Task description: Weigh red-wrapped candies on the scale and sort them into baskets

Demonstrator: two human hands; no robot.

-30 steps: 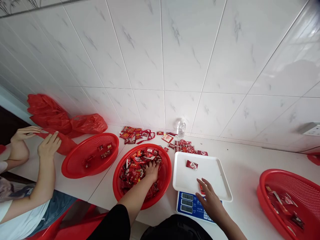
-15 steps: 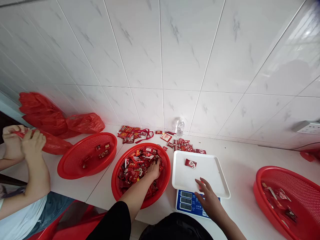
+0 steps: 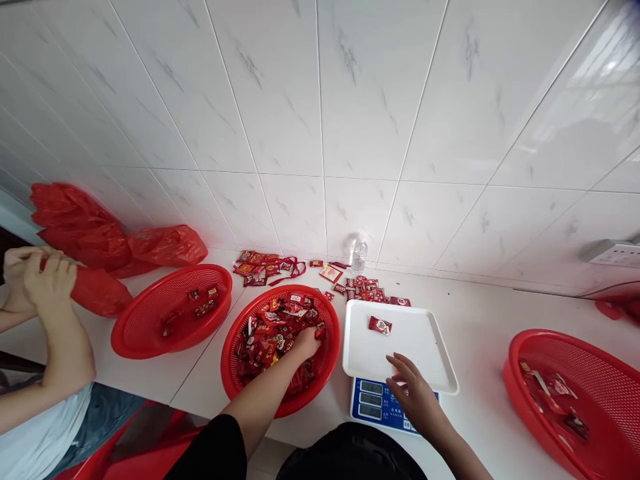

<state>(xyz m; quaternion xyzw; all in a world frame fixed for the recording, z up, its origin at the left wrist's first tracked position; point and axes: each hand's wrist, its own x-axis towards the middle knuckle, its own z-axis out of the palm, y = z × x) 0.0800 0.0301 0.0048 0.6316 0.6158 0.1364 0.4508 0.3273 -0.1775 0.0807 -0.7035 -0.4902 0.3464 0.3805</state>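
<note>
My left hand (image 3: 306, 344) reaches into the middle red plastic basket (image 3: 231, 363), which is heaped with red-wrapped candies (image 3: 267, 337). Its fingers are closed on a small red-wrapped candy at the basket's right side; the fingertips are partly hidden. Over the front edge of the white scale tray (image 3: 425, 333) hovers my right hand (image 3: 413, 392), open, fingers apart, nothing visible in it. One red-wrapped candy (image 3: 381, 325) lies on the tray's upper left part. Below the tray shows the blue scale panel (image 3: 370, 401) with its displays, partly covered by my right hand.
Loose candy packets (image 3: 367, 290) and a clear bottle (image 3: 359, 255) stand along the wall. Red baskets with few candies are at left (image 3: 145, 320) and right (image 3: 520, 407). At far left a co-worker's hands (image 3: 43, 273) hold a red plastic bag (image 3: 103, 293) beside more bags.
My left hand's fingers have drawn together on a candy at the basket's right side. My right hand has shifted slightly left. The co-worker's hands have moved left with the bag.
</note>
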